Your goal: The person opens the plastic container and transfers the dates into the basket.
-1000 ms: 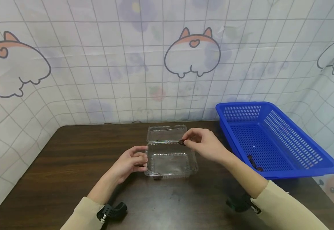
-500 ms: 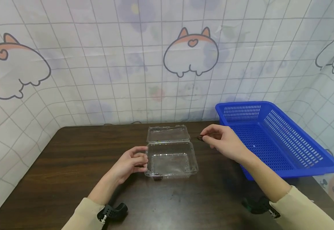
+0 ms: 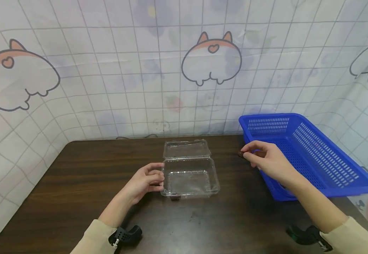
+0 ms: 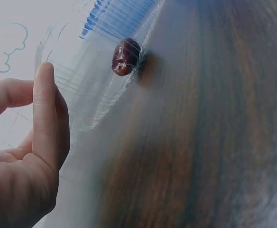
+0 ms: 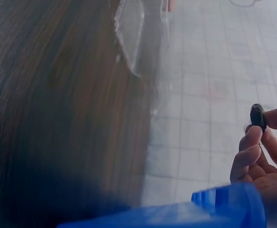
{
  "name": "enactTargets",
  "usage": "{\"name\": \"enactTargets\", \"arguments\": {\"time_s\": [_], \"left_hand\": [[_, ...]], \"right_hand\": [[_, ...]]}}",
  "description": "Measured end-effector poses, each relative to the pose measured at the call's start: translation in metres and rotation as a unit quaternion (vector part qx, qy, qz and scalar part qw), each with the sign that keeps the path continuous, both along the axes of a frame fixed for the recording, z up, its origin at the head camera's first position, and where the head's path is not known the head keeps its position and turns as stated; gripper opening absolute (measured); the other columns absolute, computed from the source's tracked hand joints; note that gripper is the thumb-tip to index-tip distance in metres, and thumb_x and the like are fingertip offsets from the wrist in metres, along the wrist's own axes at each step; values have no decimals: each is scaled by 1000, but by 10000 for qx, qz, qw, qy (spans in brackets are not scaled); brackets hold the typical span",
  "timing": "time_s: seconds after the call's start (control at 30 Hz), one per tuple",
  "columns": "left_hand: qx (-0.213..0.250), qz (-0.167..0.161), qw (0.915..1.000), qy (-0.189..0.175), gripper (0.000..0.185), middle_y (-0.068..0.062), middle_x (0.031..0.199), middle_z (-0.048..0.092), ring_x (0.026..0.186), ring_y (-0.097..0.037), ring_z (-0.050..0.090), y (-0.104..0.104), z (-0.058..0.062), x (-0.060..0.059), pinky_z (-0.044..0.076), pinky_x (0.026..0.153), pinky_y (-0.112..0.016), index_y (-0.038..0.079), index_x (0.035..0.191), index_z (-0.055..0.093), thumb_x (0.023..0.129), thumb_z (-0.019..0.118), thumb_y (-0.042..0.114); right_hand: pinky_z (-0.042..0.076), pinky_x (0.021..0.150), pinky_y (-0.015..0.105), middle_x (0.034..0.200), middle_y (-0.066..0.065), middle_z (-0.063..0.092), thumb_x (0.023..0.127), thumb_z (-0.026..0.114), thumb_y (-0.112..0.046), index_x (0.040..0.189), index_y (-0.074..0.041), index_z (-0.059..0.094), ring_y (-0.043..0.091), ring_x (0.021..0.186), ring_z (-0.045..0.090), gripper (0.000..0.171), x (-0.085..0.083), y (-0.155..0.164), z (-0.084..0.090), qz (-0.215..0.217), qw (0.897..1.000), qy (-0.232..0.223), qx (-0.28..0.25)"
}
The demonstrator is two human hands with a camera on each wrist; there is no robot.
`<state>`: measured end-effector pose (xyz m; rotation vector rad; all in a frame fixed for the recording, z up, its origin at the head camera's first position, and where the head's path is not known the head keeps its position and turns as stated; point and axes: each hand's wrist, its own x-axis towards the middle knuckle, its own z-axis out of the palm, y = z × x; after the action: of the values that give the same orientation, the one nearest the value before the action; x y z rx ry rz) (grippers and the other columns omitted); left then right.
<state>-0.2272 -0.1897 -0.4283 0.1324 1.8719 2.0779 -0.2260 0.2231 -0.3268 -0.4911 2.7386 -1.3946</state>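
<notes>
My right hand [image 3: 268,160] pinches a dark, shiny date [image 3: 241,154] between thumb and fingertips, beside the near-left side of the blue basket. In the right wrist view the date [image 5: 257,116] looks almost black against the pale wall. The clear plastic clamshell box [image 3: 188,178] lies with its lid [image 3: 186,149] folded back. Fingers of my left hand [image 3: 146,180] rest against the box's left side. Another date [image 4: 126,57], reddish-brown and wrinkled, shows through the clear plastic at the box's front in the left wrist view.
The blue perforated basket [image 3: 325,132] stands on the right of the dark wooden table [image 3: 85,183]; my right hand and forearm cover part of it. A white grid-patterned cloth [image 3: 133,88] hangs behind and at the sides. Dark straps [image 3: 125,235] circle both wrists.
My right hand has moved right, from over the box to beside the basket, with the date still pinched. The left hand keeps its place at the box.
</notes>
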Motion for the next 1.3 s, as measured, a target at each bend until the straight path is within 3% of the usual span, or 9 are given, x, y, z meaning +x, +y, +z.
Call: {"name": "enactTargets", "arguments": {"time_s": [0.13, 0.53, 0.77, 1.13, 1.3], "left_hand": [[4, 13, 10000, -31, 58, -6, 97, 62, 77, -16, 64, -1, 0, 2, 61, 75, -31, -4, 151, 37, 98, 62, -1], [-150, 52, 9999, -1, 57, -7, 96, 62, 77, -17, 65, -3, 2, 1, 61, 76, -32, -3, 151, 39, 99, 62, 1], [-86, 74, 9999, -53, 57, -7, 97, 63, 76, -16, 64, -2, 3, 1, 61, 75, -31, -4, 151, 39, 99, 62, 0], [-14, 135, 9999, -97, 56, -10, 99, 63, 76, -17, 64, -5, 3, 2, 62, 75, -32, -1, 150, 41, 98, 62, 0], [-4, 104, 9999, -80, 56, -8, 98, 63, 76, -15, 64, -3, 4, 2, 61, 75, -31, -3, 150, 40, 98, 62, -1]], "right_hand": [[53, 66, 36, 108, 13, 67, 105, 62, -32, 124, -10, 65, 30, 84, 60, 30, 3, 14, 0, -94, 10000, 3, 14], [51, 59, 35, 101, 16, 66, 106, 61, -33, 123, -7, 64, 27, 77, 60, 32, 5, 52, -6, -412, 9991, 18, -12], [44, 54, 35, 85, 14, 59, 106, 60, -32, 124, -4, 60, 24, 69, 56, 33, 8, 66, -5, -473, 9989, -57, -23], [46, 56, 35, 94, 14, 64, 108, 57, -29, 124, -3, 61, 26, 73, 58, 31, 14, 86, -7, -517, 9978, -85, 417], [46, 56, 33, 88, 12, 62, 108, 57, -23, 124, 1, 61, 24, 70, 56, 29, 14, 92, -11, -456, 9971, -82, 605]]}}
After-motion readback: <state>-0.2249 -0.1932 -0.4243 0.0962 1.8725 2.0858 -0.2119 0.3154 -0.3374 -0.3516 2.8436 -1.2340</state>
